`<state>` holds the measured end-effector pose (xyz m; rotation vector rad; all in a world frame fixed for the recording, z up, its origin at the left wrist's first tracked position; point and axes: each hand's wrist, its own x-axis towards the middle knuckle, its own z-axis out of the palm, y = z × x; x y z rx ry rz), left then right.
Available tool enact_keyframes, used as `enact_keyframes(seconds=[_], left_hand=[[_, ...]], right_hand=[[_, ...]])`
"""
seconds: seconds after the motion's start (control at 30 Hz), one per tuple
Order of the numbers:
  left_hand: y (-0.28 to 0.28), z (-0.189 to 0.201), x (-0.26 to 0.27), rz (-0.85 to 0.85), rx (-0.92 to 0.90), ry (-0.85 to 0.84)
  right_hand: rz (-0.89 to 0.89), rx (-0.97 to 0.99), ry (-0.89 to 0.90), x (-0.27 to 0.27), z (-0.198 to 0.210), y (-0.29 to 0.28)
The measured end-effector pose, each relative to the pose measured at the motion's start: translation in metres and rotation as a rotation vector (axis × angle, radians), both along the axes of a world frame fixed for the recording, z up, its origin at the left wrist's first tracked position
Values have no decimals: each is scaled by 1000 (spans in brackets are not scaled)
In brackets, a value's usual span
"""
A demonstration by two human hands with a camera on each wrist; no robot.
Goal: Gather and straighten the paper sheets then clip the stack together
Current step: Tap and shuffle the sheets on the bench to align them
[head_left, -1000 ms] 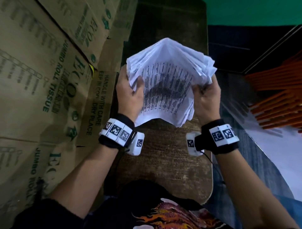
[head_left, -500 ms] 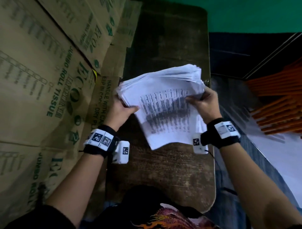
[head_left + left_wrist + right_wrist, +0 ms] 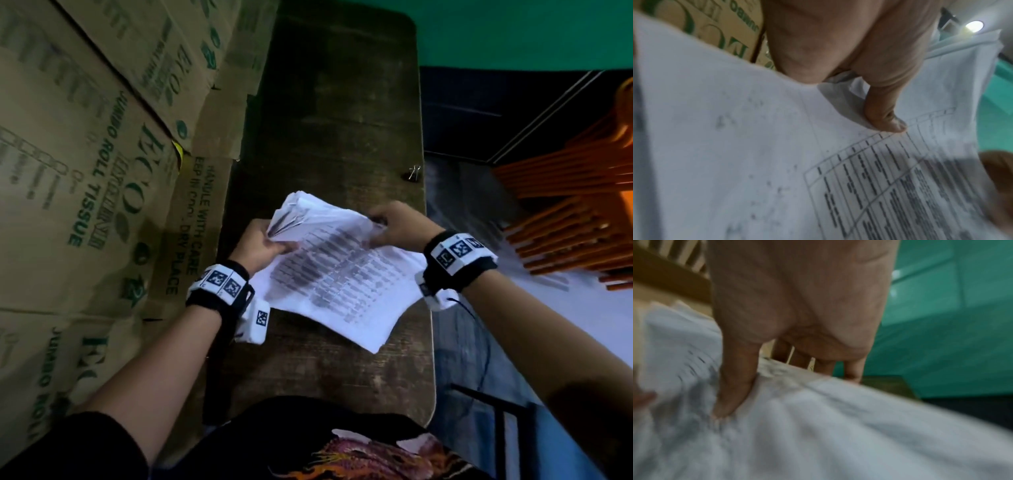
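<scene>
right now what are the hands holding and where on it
Both hold the paper stack by its far end: the left hand grips the far left corner, the right hand pinches the far right corner. The near end hangs free.

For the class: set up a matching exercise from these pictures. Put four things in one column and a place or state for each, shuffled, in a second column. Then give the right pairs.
Things:
1. paper stack
2. binder clip
3. cartons
4. left hand

Places or states:
A. lies alone by the table's right edge
B. piled left of the table
C. grips the stack's left side
D. held by both hands over the table

Pairs: 1-D, 2-A, 3-B, 4-C
</scene>
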<state>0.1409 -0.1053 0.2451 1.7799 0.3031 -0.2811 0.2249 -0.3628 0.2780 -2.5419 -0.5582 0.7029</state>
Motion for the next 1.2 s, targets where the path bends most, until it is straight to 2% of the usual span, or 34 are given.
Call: enact_keyframes(seconds=[0.07,0.13,0.23,0.37,0.43,0.5,0.53,0.57,0.63,0.7,0.77,0.83,0.87,0.93,1.03,1.1,1.2], left_hand=[[10,-8,-3,66,-10,56],[23,-15,-6,110,-33,104],[41,-28,-8,90,-99,159],[51,-39,-8,202,-145,199],[52,-42,-8,207,-208,231],[51,-45,-7,191,-274,278],[51,-48,-6,206,-273,273],[50,-50,-5,240,-246,240],[46,-52,-2,349,-180,169],[38,-47,-2,453,-141,124],[26,-35,-3,536,-136,3],[20,-27,-6,549,-154,-146],[21,-26,-9,535,-183,-204],[26,-32,-16,502,-177,-205],[30,-48,-27,369,45,-81],[33,-52,-33,288,34,-79],[48,-60,-31,276,-13,-139]], right_hand=[[-18,-304,-37,-4,-13,-31],[-147,-308,-2,-11,-25,-61],[-355,60,175,-31,-42,-88],[-697,724,499,-61,-78,-95],[-754,870,652,-75,-93,-86],[-733,933,710,-83,-99,-74],[-720,940,693,-83,-100,-68],[-714,925,602,-82,-97,-61],[-758,820,291,-75,-83,-49],[-805,781,76,-66,-66,-36],[-794,835,-60,-62,-50,-23],[-763,908,-161,-65,-35,-15],[-772,948,-187,-66,-34,-18],[-801,967,-191,-68,-41,-24],[-815,840,-121,-74,-68,-35],[-821,839,-89,-73,-79,-45],[-802,828,-51,-70,-82,-53]])
